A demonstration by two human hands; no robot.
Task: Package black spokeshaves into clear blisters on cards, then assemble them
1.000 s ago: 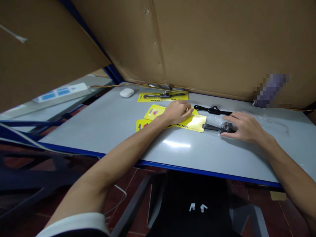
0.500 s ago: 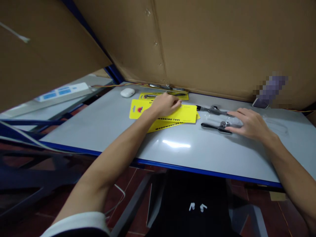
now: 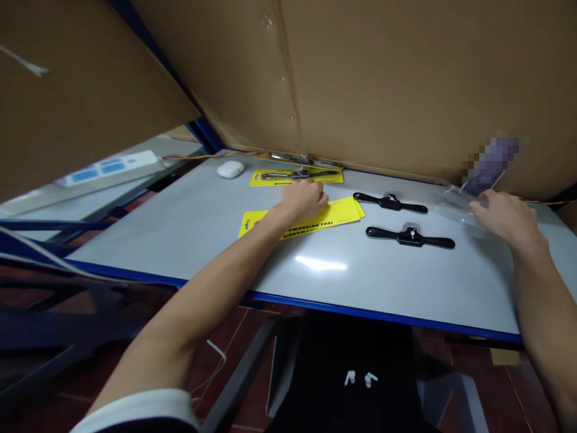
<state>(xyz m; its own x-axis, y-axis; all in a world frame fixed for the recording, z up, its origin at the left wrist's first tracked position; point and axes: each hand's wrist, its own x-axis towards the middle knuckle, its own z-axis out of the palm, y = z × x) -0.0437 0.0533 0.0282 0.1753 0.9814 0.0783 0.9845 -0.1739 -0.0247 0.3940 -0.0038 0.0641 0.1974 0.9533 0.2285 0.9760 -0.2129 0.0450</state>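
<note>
Two yellow cards [image 3: 345, 211] printed "WOODWORKING TOOL" overlap on the grey table. My left hand [image 3: 304, 200] rests over them, its fingers curled; whether it grips a card is hidden. Two black two-handled tools lie to their right, one farther back [image 3: 390, 202] and one nearer [image 3: 410, 236]. My right hand [image 3: 507, 218] is closed on clear plastic packaging [image 3: 455, 204] at the right side of the table. Behind my left hand, another black tool [image 3: 300, 174] lies on a yellow card [image 3: 261, 178].
A white rounded case [image 3: 231, 169] sits at the back left. A power strip [image 3: 110, 167] lies on the left-hand surface. Cardboard [image 3: 383, 84] walls the table's back, with a purple blurred item [image 3: 491, 165] against it. The table's blue front edge [image 3: 360, 313] runs below.
My right hand has moved right with the clear plastic, uncovering the two black tools. The top yellow card has turned and slid nearer, more in line with the one beneath.
</note>
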